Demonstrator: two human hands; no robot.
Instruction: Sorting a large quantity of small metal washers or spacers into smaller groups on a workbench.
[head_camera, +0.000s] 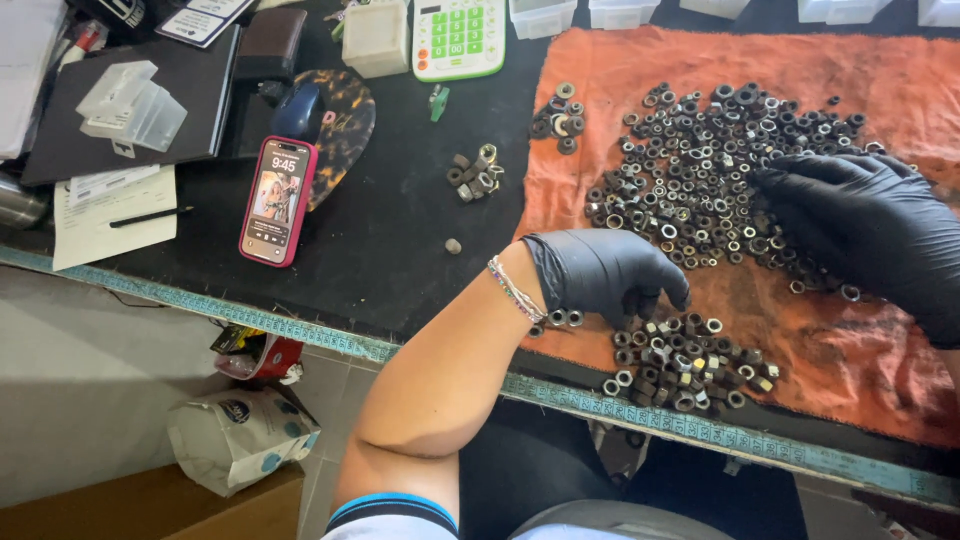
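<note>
Left hand (608, 272), black-gloved, fingers (668, 295) curled down and narrow, tips resting at the 12 o'clock edge of the small nut pile (685, 362); can't tell if a nut is pinched under them. Right hand (872, 232), also gloved, lies flat with fingers spread wide over the 3 o'clock side of the big nut heap (700, 175), holding nothing visible. The work in hand looks like sorting nuts by kind, so my call: drag one or two at a time with the fingertips, keep the palm lifted so neighbours don't scatter, and keep the small pile well apart from the big heap (a strip of bare cloth shows between them). The small pile sits just at 6 o'clock of the left fingers, touching them; the big heap is at 12 to 1 o'clock of them, near. Both lie on the orange cloth (860, 70), stained, spread on the black table (400, 230). Further out: a washer cluster (558, 117) at the cloth's 10 o'clock corner, a few larger nuts (475, 172) off-cloth at 9 o'clock, a pink-cased phone (278, 200) beyond, a green-keyed calculator (458, 37) at the 12 o'clock edge.
</note>
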